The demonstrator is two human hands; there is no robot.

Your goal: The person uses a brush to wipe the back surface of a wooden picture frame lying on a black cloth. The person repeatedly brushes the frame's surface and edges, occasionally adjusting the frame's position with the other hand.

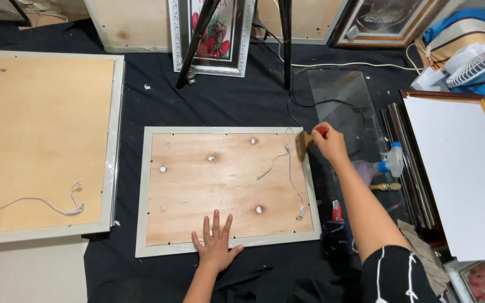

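Brush (305,141) gripped in right hand (329,143) at frame's (228,185) corner; left hand (215,241) flat, fingers spread.

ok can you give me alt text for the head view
A person's left hand presses flat on the plywood back of a grey-framed picture lying face down on black cloth, while the right hand holds a small red-handled brush at the frame's upper right corner. A second face-down frame lies to the left.
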